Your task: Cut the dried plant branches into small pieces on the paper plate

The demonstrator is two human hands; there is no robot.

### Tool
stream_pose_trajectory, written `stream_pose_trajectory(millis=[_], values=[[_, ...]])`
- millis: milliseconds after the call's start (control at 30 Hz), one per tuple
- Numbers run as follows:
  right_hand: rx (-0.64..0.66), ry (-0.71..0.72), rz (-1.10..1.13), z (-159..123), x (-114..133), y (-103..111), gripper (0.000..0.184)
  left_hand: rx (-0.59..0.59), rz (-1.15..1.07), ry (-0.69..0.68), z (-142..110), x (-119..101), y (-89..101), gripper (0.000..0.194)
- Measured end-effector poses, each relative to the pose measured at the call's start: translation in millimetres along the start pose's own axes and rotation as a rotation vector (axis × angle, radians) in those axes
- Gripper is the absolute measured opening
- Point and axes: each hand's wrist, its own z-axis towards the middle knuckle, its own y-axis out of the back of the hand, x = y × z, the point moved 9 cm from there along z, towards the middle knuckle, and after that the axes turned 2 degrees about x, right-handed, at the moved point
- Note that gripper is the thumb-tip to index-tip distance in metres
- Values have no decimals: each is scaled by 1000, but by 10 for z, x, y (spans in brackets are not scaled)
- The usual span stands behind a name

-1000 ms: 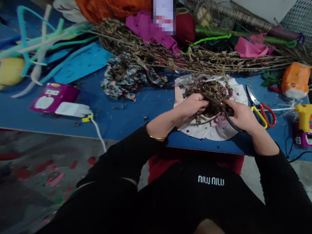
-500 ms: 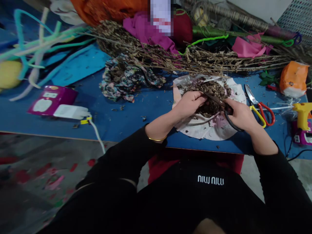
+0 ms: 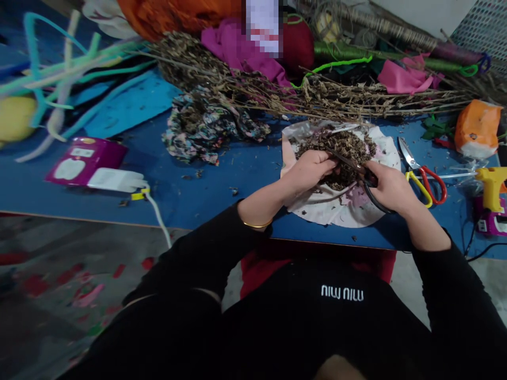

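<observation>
Head view. The left hand (image 3: pixel 312 168) is closed, its fingers curled and its thumb drawn in at the near left side of a pile of crushed dried leaves (image 3: pixel 350 145). Whether it pinches any leaf cannot be told. A gold bracelet (image 3: pixel 256 226) is on that wrist.

The right hand (image 3: pixel 386 184) is closed on the handles of the black-handled scissors (image 3: pixel 361 169); one dark loop shows below the fingers. The blades point leftward across the leaves, ending close to the left fingers. Their exact opening is not discernible.

The leaf pile lies between and beyond the two hands, on a round white cloth (image 3: pixel 336 214) marked with pinkish patches. Both hands cover parts of the pile, and the right hand hides part of the handles.

Just right of the cloth, on the blue table (image 3: pixel 214 195), lie scissors with red and yellow handles (image 3: pixel 407 153), blades parted. Further right are a yellow glue gun (image 3: pixel 491 184) and an orange-and-white packet (image 3: pixel 477 126).

Dried stalks (image 3: pixel 325 100) extend across the table beyond the cloth. To the left are a crumpled patterned fabric (image 3: pixel 194 140) and, well apart, a purple packet (image 3: pixel 85 158).
</observation>
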Motion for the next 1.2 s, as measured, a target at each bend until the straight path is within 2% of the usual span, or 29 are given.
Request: stream_pose_trajectory(millis=[100,300,500,767,1067,1200], values=[[-37,9,-33,1,2,10,49,24,-15,30,6,17,-29,23],[11,14,18,14,-17,-59,35,-1,-28,72,9,40,1,25],[-42,-17,53,29,-73,34,32,-68,3,42,-1,-24,102,33],[-69,-101,2,5,-127,94,48,-154,-206,-10,-24,-60,152,29],[-63,-19,40,-10,-65,85,51,-258,-273,-27,-19,-51,163,32],[-44,-35,16,-8,-60,61,52,-199,-300,-31,-17,-30,99,29]])
